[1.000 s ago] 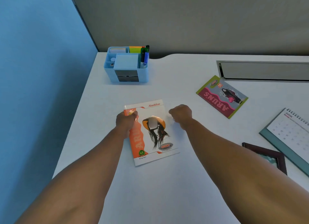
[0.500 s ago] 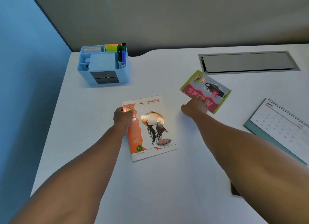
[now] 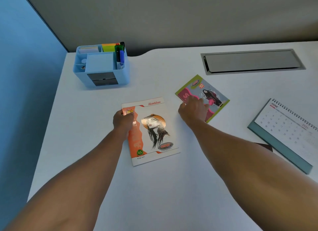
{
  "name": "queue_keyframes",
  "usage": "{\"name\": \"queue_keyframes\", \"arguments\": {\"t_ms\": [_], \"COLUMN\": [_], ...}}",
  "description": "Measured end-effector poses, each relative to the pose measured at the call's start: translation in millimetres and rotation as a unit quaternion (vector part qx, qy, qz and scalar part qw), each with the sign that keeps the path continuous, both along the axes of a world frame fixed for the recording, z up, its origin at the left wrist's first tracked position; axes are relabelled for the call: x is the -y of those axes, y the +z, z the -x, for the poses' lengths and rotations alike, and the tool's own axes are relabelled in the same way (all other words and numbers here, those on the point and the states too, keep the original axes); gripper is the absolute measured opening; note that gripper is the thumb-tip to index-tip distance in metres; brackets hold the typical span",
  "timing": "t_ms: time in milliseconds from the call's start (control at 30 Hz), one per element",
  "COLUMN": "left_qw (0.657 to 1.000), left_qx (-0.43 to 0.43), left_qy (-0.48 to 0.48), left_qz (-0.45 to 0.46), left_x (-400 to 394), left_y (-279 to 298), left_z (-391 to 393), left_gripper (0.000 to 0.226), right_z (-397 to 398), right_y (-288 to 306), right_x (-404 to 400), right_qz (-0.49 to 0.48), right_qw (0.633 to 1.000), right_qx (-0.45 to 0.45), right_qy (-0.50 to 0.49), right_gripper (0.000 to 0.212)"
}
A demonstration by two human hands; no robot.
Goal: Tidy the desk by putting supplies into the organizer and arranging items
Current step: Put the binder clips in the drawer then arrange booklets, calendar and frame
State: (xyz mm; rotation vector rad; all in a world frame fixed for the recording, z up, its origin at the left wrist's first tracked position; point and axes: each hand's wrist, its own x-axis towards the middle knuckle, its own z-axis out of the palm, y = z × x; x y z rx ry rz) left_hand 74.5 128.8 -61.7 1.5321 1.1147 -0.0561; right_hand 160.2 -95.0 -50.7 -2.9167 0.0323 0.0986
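Nearest the camera, both forearms run in from the bottom edge, cut off above the elbow, across the white desk. Just behind the right forearm a dark corner of something shows, too hidden to name. On the right, a spiral-bound desk calendar runs off the frame edge, its dates too blurred to read. At mid-desk the left hand rests on the upper left corner of the orange-and-white notebook; its fingers curl over the edge, but a real grip cannot be told. The right hand lies on the near left corner of the pink-and-green notebook, fingers bent down onto the cover and hiding most of its lettering. Farther back left stands the blue organizer, holding markers and sticky notes; a small item in its left compartment is unclear. Far right, a grey cable hatch sits in the desk.
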Motion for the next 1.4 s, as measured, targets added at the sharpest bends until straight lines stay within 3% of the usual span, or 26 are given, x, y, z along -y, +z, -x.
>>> {"name": "queue_keyframes", "arguments": {"t_ms": [233,367,433,533,733,933,1067,1200,1300,1400], "left_qw": [1.0,1.0,1.0,1.0,1.0,0.999,1.0,1.0,1.0,1.0], "left_qx": [-0.001,-0.01,-0.011,-0.009,-0.008,-0.017,-0.013,-0.012,-0.01,0.005], "left_qy": [0.002,0.006,0.013,0.02,0.015,0.021,0.013,0.012,0.005,0.01], "left_qz": [-0.005,-0.01,-0.011,-0.012,-0.008,-0.025,-0.024,-0.023,-0.025,-0.022], "left_x": [1.3,4.9,4.3,4.1,1.1,2.5,-3.7,-8.1,-8.8,-10.2], "left_y": [-1.7,-3.5,-4.1,-3.5,-4.7,-3.5,-1.1,-0.8,-1.9,-0.6], "left_z": [-1.3,-2.7,-2.5,-2.7,-1.9,-1.9,-0.8,0.5,0.7,1.6], "left_gripper": [0.028,0.03,0.031,0.032,0.03,0.033,0.033,0.029,0.031,0.027], "right_z": [-18.5,-5.3,-0.3,3.1,-2.2,-3.5,-10.1,-15.3,-16.6,-13.1], "right_y": [2.6,-5.2,-6.1,-9.0,-4.7,-1.7,-5.7,-10.8,-8.4,-6.1], "right_x": [23.2,17.8,13.4,11.0,17.1,15.5,33.4,42.4,35.4,27.4], "right_qz": [0.016,0.073,0.055,0.015,-0.042,-0.059,-0.143,-0.27,-0.262,-0.284], "right_qw": [0.986,0.992,0.998,1.0,0.983,0.961,0.933,0.913,0.938,0.937], "right_qx": [-0.16,-0.099,-0.038,-0.021,-0.102,-0.162,-0.201,-0.215,-0.142,-0.059], "right_qy": [-0.034,-0.009,-0.001,-0.001,-0.147,-0.215,-0.263,-0.219,-0.177,-0.193], "right_gripper": [0.053,0.051,0.046,0.045,0.075,0.098,0.091,0.053,0.057,0.05]}}
